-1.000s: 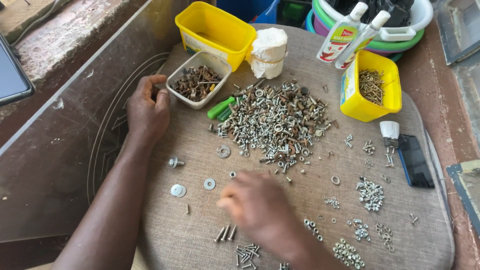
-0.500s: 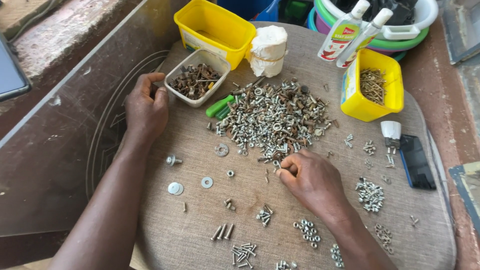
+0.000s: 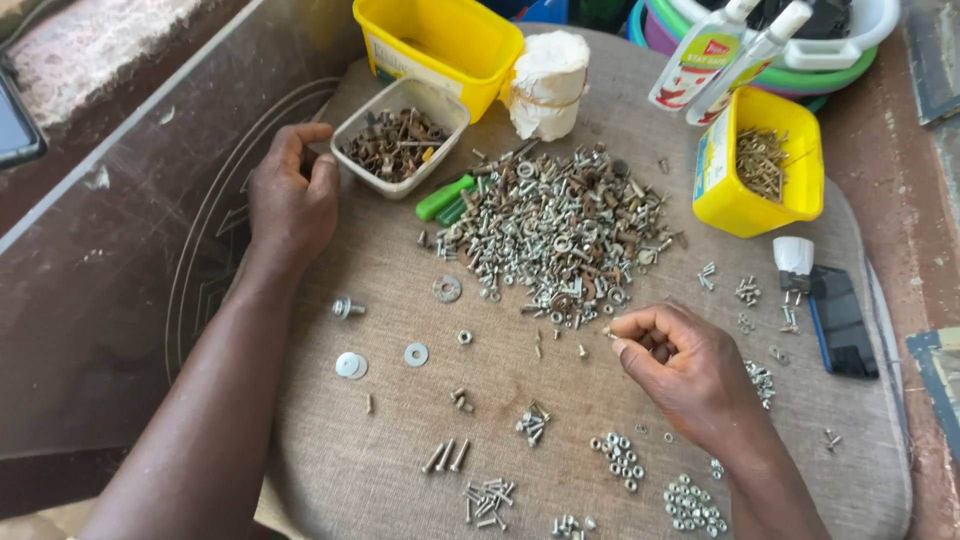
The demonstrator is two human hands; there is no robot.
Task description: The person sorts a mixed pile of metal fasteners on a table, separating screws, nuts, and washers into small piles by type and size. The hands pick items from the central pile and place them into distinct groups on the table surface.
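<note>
Head view, from the frame's left edge: our left hand (image 3: 292, 200) rests on the brown padded seat (image 3: 380, 470) at upper left, fingers loosely curled, and we cannot tell whether it holds anything. It lies just beside a small clear tub of rusty fasteners (image 3: 398, 140), with a yellow tub (image 3: 440, 45) above that. Below the hand lie a bolt (image 3: 346, 308) and two flat washers (image 3: 350, 365). Near the middle sits the big pile of mixed screws and nuts (image 3: 560, 225), a green handle (image 3: 445, 198) poking out at its left and a white wrapped roll (image 3: 545, 85) above. Just below the pile's lower edge, our right hand (image 3: 680, 365) pinches a small screw (image 3: 608, 333) between thumb and forefinger, other fingers folded in. Small sorted heaps of nuts (image 3: 620, 460) lie at lower centre. At right stand a yellow box of screws (image 3: 755, 175) and a dark phone (image 3: 840, 320).
</note>
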